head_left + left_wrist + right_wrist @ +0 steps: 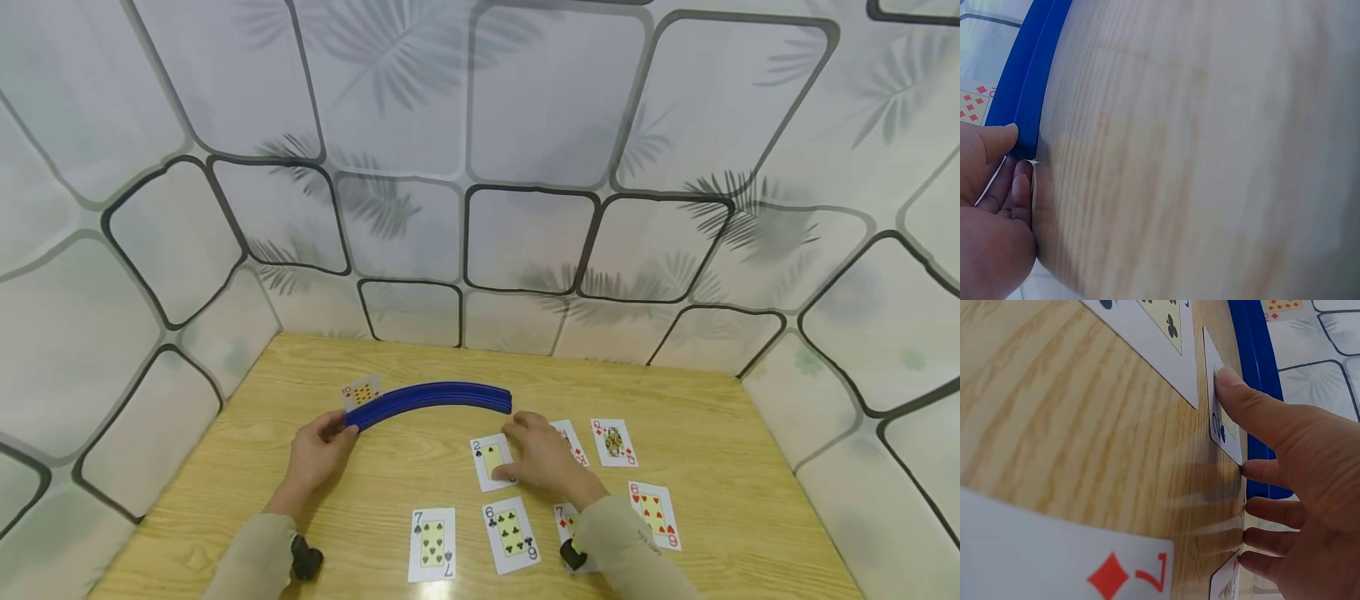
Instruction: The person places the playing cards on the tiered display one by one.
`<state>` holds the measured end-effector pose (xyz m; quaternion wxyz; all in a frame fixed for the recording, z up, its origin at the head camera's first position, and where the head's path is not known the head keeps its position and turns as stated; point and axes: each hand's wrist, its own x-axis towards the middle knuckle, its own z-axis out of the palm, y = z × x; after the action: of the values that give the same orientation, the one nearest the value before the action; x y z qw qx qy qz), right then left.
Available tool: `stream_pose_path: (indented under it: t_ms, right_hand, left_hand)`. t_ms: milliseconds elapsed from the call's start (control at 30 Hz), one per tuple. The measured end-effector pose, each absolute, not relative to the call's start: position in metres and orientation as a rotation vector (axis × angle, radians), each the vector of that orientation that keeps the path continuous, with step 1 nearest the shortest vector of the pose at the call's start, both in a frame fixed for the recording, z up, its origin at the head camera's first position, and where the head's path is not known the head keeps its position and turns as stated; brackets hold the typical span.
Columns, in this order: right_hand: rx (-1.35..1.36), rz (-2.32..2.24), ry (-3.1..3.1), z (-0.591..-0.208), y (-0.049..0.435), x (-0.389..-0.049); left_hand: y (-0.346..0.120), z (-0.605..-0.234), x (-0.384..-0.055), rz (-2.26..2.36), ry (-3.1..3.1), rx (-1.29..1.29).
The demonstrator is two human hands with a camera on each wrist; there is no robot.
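Note:
In the head view my left hand (321,452) pinches the left end of a curved blue card holder (431,395), thumb on its near side. A ten of diamonds (363,390) stands upright in the holder near that end. My right hand (546,455) is over a black two playing card (487,457) lying on the table. Its thumb (1242,399) presses on the card's face, while the other fingers are spread with their tips at the tabletop. Partly behind this hand lies a king of diamonds (568,439).
On the wooden table (360,517) lie a seven of spades (432,546), a six of clubs (512,535), a six of hearts (654,515) and a queen of diamonds (613,442). The right sleeve partly covers a seven of diamonds (564,518). Patterned walls (532,242) enclose the table.

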<state>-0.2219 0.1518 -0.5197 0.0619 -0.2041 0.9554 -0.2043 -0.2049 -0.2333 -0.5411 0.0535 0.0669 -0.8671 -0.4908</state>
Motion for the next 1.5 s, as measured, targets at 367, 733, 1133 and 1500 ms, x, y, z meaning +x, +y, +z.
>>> stream_pose_path:
  t_ms: [367, 733, 1133, 1500]
  right_hand:
    - [-0.623, -0.641, 2.885, -0.518, 0.151, -0.222]
    - [-0.584, -0.714, 2.885, -0.515, 0.148, -0.220]
    - [-0.501, -0.889, 2.809, -0.519, 0.144, -0.223]
    - [-0.546, -1.020, 2.745, -0.516, 0.139, -0.227]
  left_hand:
    - [-0.234, -0.542, -0.206, -1.475, -2.640, 0.200]
    - [-0.234, -0.543, -0.205, -1.483, -2.632, 0.188]
    - [-0.234, -0.542, -0.205, -1.474, -2.641, 0.189]
    - [-0.235, -0.542, -0.204, -1.477, -2.649, 0.178]
